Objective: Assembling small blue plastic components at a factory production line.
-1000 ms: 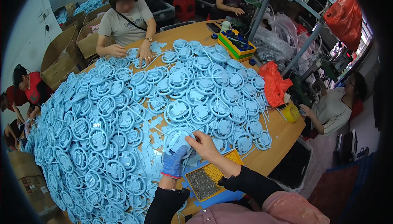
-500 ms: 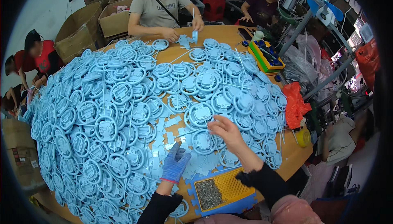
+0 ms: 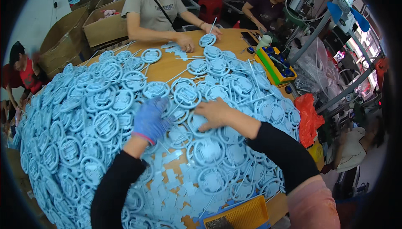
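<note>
Across a wooden desk (image 3: 171, 67), light-blue rings (image 3: 106, 125) lay heaped at left and beneath the gloved left hand (image 3: 153, 120), any grip hidden from view. One plated ring (image 3: 186, 93) sat just beyond, between the hands. The bare right hand (image 3: 213, 113) hung open, thumb and fingers parted. Lifting by the rim, I judged, would best clear the sticks (image 3: 260, 98).

Heap of ring parts (image 3: 106, 125) lies on table (image 3: 236, 44) | before heap, rightward: tray (image 3: 247, 213), metal bits (image 3: 217, 223) inside | right of heap: bag (image 3: 307, 118) | behind heap, right: bin (image 3: 269, 67) | behind heap: person (image 3: 155, 9) | behind heap, left: cartons (image 3: 106, 30)
</note>
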Demonstrator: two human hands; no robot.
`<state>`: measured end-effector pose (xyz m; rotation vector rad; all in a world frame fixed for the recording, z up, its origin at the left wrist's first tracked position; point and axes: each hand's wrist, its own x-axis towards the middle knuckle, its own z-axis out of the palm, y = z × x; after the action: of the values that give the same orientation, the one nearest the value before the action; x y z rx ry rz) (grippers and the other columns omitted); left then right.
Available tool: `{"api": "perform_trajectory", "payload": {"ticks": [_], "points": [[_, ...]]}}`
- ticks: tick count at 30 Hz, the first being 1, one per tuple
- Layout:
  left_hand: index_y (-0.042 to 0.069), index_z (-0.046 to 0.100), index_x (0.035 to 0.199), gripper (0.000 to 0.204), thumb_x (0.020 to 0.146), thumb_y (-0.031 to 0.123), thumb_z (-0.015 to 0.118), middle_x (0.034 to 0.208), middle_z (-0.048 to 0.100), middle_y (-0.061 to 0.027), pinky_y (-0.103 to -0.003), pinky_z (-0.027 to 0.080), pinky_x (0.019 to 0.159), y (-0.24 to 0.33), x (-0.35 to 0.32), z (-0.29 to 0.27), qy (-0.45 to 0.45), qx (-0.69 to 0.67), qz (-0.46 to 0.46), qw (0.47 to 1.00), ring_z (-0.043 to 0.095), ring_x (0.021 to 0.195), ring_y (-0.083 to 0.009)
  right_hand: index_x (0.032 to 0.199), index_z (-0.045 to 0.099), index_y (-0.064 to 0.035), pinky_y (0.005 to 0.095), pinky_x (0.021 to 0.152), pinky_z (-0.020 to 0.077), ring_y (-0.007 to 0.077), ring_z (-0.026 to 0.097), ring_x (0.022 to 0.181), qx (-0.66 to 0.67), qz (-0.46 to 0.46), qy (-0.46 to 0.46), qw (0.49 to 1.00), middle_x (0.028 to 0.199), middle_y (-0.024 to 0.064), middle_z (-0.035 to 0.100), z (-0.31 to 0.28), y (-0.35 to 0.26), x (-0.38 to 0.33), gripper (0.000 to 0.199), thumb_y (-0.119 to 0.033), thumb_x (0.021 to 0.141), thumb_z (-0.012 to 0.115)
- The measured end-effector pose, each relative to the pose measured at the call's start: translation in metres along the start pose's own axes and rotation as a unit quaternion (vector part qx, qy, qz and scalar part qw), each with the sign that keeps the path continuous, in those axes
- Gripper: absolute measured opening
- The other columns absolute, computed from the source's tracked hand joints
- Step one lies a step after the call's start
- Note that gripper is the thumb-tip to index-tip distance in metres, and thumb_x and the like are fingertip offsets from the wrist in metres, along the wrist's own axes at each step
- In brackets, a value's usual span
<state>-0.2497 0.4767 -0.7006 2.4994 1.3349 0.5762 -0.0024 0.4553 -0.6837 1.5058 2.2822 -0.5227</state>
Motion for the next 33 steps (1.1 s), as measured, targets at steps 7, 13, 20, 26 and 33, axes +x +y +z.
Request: {"api": "perform_trajectory", "payload": {"ticks": [7, 13, 20, 26, 33], "points": [[0.015, 0.045, 0.138, 0.079, 0.076, 0.060, 0.064, 0.141, 0.043, -0.0174, -0.053, 0.025, 0.110, -0.008, 0.141, 0.034, -0.100, 0.084, -0.069, 0.989, 0.036, 0.133, -0.0351, 0.114, 0.063, -0.0054, 0.0436, 0.093, 0.0448, 0.0370, 0.055, 0.111, 0.152, -0.032, 0.211, 0.965, 0.119, 0.0180, 0.060, -0.027, 0.080, 0.003, 0.050, -0.039, 0.077, 0.070], [0.025, 0.039, 0.143, 0.092, 0.072, 0.081, 0.048, 0.140, 0.045, -0.0160, -0.056, 0.023, 0.109, 0.030, 0.165, 0.062, -0.326, 0.102, -0.088, 0.936, 0.045, 0.128, -0.0359, 0.108, 0.068, -0.0082, 0.0454, 0.085, 0.0496, 0.0316, 0.062, 0.104, 0.015, 0.230, 0.110, 0.967, 0.108, 0.0145, 0.067, -0.006, 0.128, 0.082, 0.049, -0.042, 0.073, 0.072], [0.022, 0.040, 0.143, 0.086, 0.076, 0.076, 0.046, 0.126, 0.059, -0.0167, -0.050, 0.028, 0.108, 0.025, 0.089, 0.031, -0.357, 0.165, -0.045, 0.918, 0.055, 0.118, -0.0317, 0.106, 0.071, -0.0119, 0.0457, 0.091, 0.0439, 0.0298, 0.062, 0.107, 0.073, 0.236, 0.007, 0.969, 0.113, 0.0095, 0.067, -0.009, 0.106, 0.095, 0.053, -0.036, 0.060, 0.080], [0.016, 0.058, 0.126, 0.066, 0.078, 0.062, 0.056, 0.106, 0.065, -0.0131, -0.043, 0.037, 0.098, 0.056, 0.012, 0.022, -0.311, 0.184, 0.022, 0.932, 0.062, 0.102, -0.0285, 0.116, 0.062, -0.0089, 0.0537, 0.093, 0.0402, 0.0313, 0.057, 0.114, 0.089, 0.202, 0.088, 0.971, 0.118, 0.0138, 0.063, 0.025, 0.107, 0.079, 0.069, -0.038, 0.056, 0.080], [0.010, 0.068, 0.103, 0.050, 0.083, 0.055, 0.055, 0.099, 0.066, -0.0129, -0.040, 0.041, 0.089, 0.070, -0.054, -0.008, -0.361, 0.184, 0.020, 0.914, 0.063, 0.094, -0.0286, 0.123, 0.053, -0.0099, 0.0486, 0.092, 0.0410, 0.0319, 0.056, 0.112, 0.123, 0.150, 0.171, 0.966, 0.120, 0.0149, 0.058, 0.025, 0.085, 0.060, 0.077, -0.039, 0.058, 0.081]]}}
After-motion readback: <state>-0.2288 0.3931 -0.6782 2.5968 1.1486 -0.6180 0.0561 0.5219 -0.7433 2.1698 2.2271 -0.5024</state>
